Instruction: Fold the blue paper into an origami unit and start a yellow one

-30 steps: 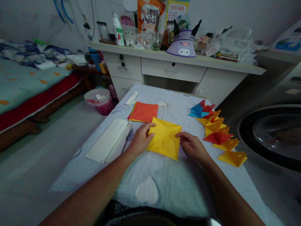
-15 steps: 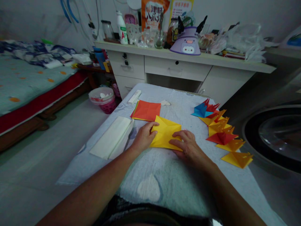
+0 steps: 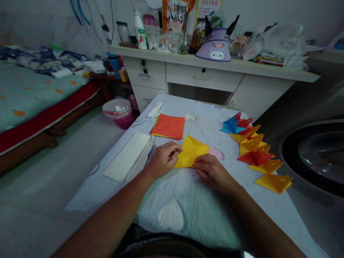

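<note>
A creased sheet of yellow origami paper lies on the cloth-covered table, partly folded, its far corner pointing away from me. My left hand is closed at the paper's left edge, fingers curled and pinching it. On the near right edge, my right hand grips the paper, thumb below and fingers bent over it. Both hands cover parts of the edges. Beyond my left hand lies a stack of square origami paper with an orange sheet on top.
Several folded paper cranes in yellow, red and blue line the table's right side. A white folded packet and a small white box lie at left. A pink bucket stands on the floor; a washing machine is at right.
The yellow paper went from nearly flat to partly folded along its near side. My right hand moved in from lying on the sheet to gripping its near edge; my left fingers curled tighter.
</note>
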`<state>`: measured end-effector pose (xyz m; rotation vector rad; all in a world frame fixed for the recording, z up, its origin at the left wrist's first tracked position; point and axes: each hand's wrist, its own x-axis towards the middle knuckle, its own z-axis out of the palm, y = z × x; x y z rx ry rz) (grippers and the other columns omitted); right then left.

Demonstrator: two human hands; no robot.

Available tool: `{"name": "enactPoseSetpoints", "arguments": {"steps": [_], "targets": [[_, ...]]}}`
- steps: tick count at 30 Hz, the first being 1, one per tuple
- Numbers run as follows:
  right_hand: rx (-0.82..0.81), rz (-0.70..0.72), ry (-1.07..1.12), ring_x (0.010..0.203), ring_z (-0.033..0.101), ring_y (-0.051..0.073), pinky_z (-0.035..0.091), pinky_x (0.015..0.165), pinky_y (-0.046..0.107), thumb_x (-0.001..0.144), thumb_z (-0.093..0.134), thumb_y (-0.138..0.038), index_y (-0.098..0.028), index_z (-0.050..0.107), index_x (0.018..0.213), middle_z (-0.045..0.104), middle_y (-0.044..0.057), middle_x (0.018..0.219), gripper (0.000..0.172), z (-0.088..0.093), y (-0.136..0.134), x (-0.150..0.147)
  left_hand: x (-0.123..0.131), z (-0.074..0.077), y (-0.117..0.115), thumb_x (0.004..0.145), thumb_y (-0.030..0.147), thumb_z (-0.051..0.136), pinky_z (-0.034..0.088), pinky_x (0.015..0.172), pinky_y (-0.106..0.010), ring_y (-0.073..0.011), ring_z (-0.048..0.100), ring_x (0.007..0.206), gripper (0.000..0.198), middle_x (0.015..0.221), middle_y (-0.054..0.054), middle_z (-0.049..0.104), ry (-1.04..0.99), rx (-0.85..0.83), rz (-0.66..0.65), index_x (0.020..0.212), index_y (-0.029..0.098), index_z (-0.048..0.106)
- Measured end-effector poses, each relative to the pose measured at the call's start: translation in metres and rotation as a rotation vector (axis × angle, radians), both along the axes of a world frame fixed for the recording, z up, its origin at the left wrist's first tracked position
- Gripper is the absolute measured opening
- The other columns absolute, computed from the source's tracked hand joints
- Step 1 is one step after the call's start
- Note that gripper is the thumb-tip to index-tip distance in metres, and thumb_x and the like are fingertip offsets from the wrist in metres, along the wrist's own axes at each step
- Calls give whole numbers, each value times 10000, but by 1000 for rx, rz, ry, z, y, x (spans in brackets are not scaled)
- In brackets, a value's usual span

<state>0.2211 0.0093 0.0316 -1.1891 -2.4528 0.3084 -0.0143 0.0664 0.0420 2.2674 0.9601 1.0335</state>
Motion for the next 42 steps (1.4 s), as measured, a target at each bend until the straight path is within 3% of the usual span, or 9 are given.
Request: {"name": "enactPoseSetpoints", "arguments": {"steps": [2, 5, 9, 13, 16, 20, 25, 29, 42], "targets": [[-14, 7, 21, 939, 588, 222, 446, 842, 396, 928, 503, -201, -200, 704, 1038, 661, 103, 1013, 229, -1, 1, 0, 0, 2, -3, 782, 45, 487, 481, 709, -242, -127, 619, 744, 221, 854, -10, 643, 75, -52, -75, 912, 178, 607], [-21, 11, 52, 932, 590, 218, 445, 839, 388, 925, 504, -194, -197, 695, 1023, 660, 98, 1009, 215, -3, 4, 1, 0, 3, -8, 811, 188, 608, 498, 791, -297, -178, 640, 882, 212, 1006, -47, 655, 261, -117, -150, 1022, 184, 605], [-53, 7, 85, 914, 593, 214, 441, 834, 382, 934, 492, -205, -185, 673, 984, 667, 96, 984, 189, -4, 5, 1, -4, -2, -18, 810, 247, 665, 468, 924, -372, -237, 585, 1057, 248, 1090, -66, 623, 408, -94, -92, 1041, 185, 602], [-110, -55, 143, 855, 596, 203, 440, 817, 376, 929, 496, -225, -179, 637, 926, 673, 78, 908, 148, -2, 5, -1, -8, -7, -24, 818, 138, 610, 475, 893, -362, -217, 576, 1000, 62, 1003, -54, 602, 420, -117, 19, 867, 175, 618], [-141, -140, 207, 848, 601, 209, 449, 797, 373, 920, 509, -257, -181, 632, 926, 679, 76, 889, 145, -4, 5, -1, -8, -9, -25, 806, 92, 584, 480, 870, -361, -204, 574, 950, 92, 945, -46, 589, 375, -129, 79, 780, 172, 618], [-119, -254, 257, 926, 601, 236, 455, 842, 401, 908, 528, -303, -182, 646, 962, 678, 101, 967, 177, -12, 8, 1, -7, -17, -25, 798, 87, 581, 479, 872, -362, -198, 569, 935, 100, 930, -44, 577, 284, -95, 111, 773, 173, 626], [-118, -347, 190, 1009, 575, 256, 417, 914, 447, 907, 537, -346, -187, 659, 762, 651, 111, 1054, 247, -21, 14, 6, -6, -23, -25, 836, 127, 566, 476, 864, -374, -197, 552, 923, 81, 928, -43, 556, 281, -79, 159, 790, 172, 615], [-80, -402, 164, 998, 560, 251, 379, 948, 461, 895, 553, -336, -193, 630, 718, 646, 93, 1012, 240, -26, 17, 8, -5, -23, -25, 837, 128, 573, 470, 872, -388, -201, 538, 922, 77, 922, -45, 548, 332, -74, 198, 782, 169, 607], [7, -622, -4, 876, 533, 246, 383, 780, 394, 831, 641, -362, -193, 600, 604, 616, 82, 896, 286, -31, 22, -1, -3, -26, -27, 827, 157, 595, 475, 839, -409, -222, 510, 902, 47, 903, -51, 528, 488, 18, 288, 793, 177, 569]]}}
